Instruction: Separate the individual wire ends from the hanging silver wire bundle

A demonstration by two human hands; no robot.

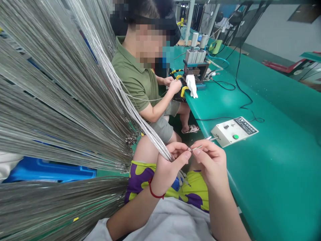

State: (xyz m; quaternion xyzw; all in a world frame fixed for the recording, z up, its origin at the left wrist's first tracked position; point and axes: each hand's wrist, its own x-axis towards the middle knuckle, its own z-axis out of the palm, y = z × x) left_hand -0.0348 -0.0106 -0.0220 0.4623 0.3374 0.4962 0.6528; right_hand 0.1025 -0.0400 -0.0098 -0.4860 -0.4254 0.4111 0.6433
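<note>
Your left hand (170, 167) is curled around a bundle of thin, silvery braided cables (147, 129) hanging down from the upper left, and its thumb and forefinger meet at a slim, silvery cable end (197, 148). Your right hand (212, 160) pinches that same end between thumb and forefinger, above your lap. To your right, a white rectangular control box with a green button (220, 136) sits on the smooth green worktop (273, 170). Ahead, a person in an olive-green polo shirt (136, 83) sits by a dark metal press with silver cylinders (195, 63).
</note>
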